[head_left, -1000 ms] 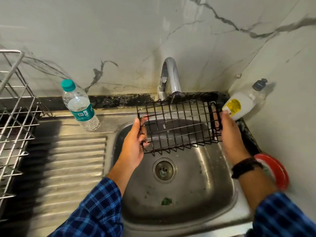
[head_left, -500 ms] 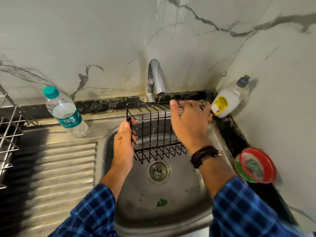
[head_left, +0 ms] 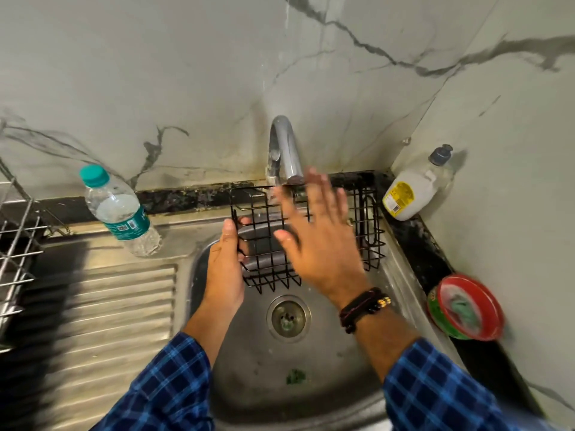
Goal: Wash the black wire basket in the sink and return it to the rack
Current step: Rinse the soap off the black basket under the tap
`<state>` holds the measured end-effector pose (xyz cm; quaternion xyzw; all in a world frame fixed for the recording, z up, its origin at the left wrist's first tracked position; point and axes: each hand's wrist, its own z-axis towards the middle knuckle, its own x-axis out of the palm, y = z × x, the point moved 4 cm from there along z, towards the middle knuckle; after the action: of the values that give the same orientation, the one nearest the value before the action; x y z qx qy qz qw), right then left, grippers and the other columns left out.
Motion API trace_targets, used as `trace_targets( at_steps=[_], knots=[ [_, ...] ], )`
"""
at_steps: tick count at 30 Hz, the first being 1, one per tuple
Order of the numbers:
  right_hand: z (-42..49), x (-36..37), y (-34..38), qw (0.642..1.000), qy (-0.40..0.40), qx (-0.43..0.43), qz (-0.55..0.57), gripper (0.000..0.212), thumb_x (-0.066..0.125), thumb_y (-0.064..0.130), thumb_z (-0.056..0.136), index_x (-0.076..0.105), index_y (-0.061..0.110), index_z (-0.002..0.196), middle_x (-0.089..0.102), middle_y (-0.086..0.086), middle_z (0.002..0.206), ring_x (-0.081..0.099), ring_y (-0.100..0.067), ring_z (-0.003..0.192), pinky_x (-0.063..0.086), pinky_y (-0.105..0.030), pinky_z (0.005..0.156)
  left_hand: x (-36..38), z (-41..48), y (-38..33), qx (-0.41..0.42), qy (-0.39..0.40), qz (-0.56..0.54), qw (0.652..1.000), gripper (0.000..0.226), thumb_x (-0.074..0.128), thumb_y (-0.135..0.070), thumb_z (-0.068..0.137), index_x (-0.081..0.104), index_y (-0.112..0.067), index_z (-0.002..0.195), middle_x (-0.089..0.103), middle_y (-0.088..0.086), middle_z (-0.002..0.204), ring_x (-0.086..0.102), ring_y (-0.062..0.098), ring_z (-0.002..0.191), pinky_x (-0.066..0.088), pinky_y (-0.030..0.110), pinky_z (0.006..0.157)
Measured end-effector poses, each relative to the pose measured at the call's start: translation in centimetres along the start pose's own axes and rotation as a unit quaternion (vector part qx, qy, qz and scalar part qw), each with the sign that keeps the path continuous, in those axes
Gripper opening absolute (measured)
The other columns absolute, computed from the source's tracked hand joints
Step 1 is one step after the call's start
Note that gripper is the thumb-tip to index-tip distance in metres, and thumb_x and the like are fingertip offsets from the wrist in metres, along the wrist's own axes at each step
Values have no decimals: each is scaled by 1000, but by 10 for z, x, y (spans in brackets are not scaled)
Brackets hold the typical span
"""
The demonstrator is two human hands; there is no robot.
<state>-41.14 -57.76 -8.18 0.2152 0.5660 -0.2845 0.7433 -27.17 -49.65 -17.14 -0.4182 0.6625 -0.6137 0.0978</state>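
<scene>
The black wire basket (head_left: 367, 231) hangs over the steel sink (head_left: 404, 275), just under the chrome tap (head_left: 284, 150). My left hand (head_left: 225, 269) grips the basket's left end, thumb on the outside of the wires. My right hand (head_left: 317, 237) is spread flat with straight fingers across the front of the basket, fingertips up by the tap's spout. It hides the basket's middle. A thin stream of water falls from the spout behind the fingers. The metal dish rack (head_left: 15, 253) stands at the far left edge.
A water bottle (head_left: 119, 213) with a teal cap stands on the ribbed drainboard (head_left: 102, 312). A white soap bottle (head_left: 410, 191) leans in the back right corner. A red-rimmed round tub (head_left: 466, 306) sits on the dark ledge at right. Green debris lies near the drain (head_left: 288, 318).
My right hand left the basket's right end, moved to its middle and opened flat with fingers spread. My left hand keeps its grip on the left end. The view shifted slightly.
</scene>
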Motion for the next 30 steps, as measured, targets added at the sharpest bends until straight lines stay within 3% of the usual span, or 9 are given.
trace_targets(
  at_steps=[2, 5, 9, 12, 16, 20, 24, 27, 30],
  knots=[
    [-8, 3, -33, 997, -18, 76, 8, 64, 13, 58, 101, 7, 34, 160, -7, -10, 168, -4, -30, 154, 5, -62, 121, -8, 1, 7, -36, -32, -47, 998, 70, 60, -71, 83, 71, -14, 122, 58, 13, 88, 51, 29, 80, 49, 51, 80],
    [-26, 5, -69, 955, -42, 245, 161, 65, 18, 59, 100, 3, 38, 159, -5, -9, 168, 1, -32, 154, 17, -59, 120, -12, 1, 13, -70, -56, -135, 987, 48, 50, -59, 94, 76, -20, 106, 43, -12, 55, 35, 3, 46, 33, 19, 47],
    [-48, 18, -38, 900, 3, 303, 314, 74, 32, 56, 100, 3, 25, 160, 18, -9, 165, 38, -26, 142, 41, -43, 109, -9, 1, 24, -107, -89, -210, 968, 54, 49, -65, 93, 75, -20, 110, 37, -10, 59, 29, 6, 48, 28, 20, 46],
    [-60, 31, 5, 875, 82, 272, 393, 78, 37, 54, 100, -10, 31, 158, 27, -3, 163, 38, -16, 143, 32, -33, 115, -3, 4, 25, -132, -94, -221, 962, 63, 51, -70, 89, 73, -20, 119, 30, -9, 63, 26, 9, 52, 27, 22, 49],
    [-60, 29, 11, 757, 7, 372, 537, 75, 44, 50, 101, -1, 35, 159, 20, 3, 165, 29, -3, 140, 26, -25, 112, 1, 2, 13, -122, -81, -196, 970, 53, 42, -61, 99, 78, -21, 97, 40, -10, 62, 31, 7, 46, 25, 23, 47],
    [-53, 17, -4, 823, -107, 334, 447, 79, 53, 37, 99, 1, 34, 158, -9, 6, 167, -4, -10, 154, 11, -40, 124, -7, -1, 8, -126, -82, -159, 976, 50, 39, -59, 102, 70, -19, 104, 33, -9, 49, 30, 5, 43, 24, 22, 48],
    [-35, 21, -15, 947, -70, 233, 211, 65, 38, 45, 102, 14, 27, 159, -16, -7, 167, -17, -26, 153, 2, -56, 123, -24, -3, 11, -132, -92, -164, 973, 51, 42, -61, 99, 76, -23, 91, 34, -9, 51, 29, 5, 43, 22, 23, 48],
    [-33, 30, 10, 980, -4, 164, 113, 65, 19, 52, 102, 5, 28, 160, -21, -12, 165, -20, -40, 150, -4, -61, 120, -29, -6, 18, -131, -105, -167, 972, 53, 44, -62, 98, 76, -19, 99, 40, -7, 67, 33, 8, 51, 29, 23, 48],
    [-44, 42, 50, 989, 19, 90, 115, 65, 23, 49, 103, 2, 26, 160, -22, -13, 165, -24, -48, 146, -5, -61, 117, -24, -8, 21, -160, -113, -165, 967, 56, 44, -66, 96, 73, -18, 98, 39, -4, 71, 35, 11, 51, 34, 23, 47]
  ],
)
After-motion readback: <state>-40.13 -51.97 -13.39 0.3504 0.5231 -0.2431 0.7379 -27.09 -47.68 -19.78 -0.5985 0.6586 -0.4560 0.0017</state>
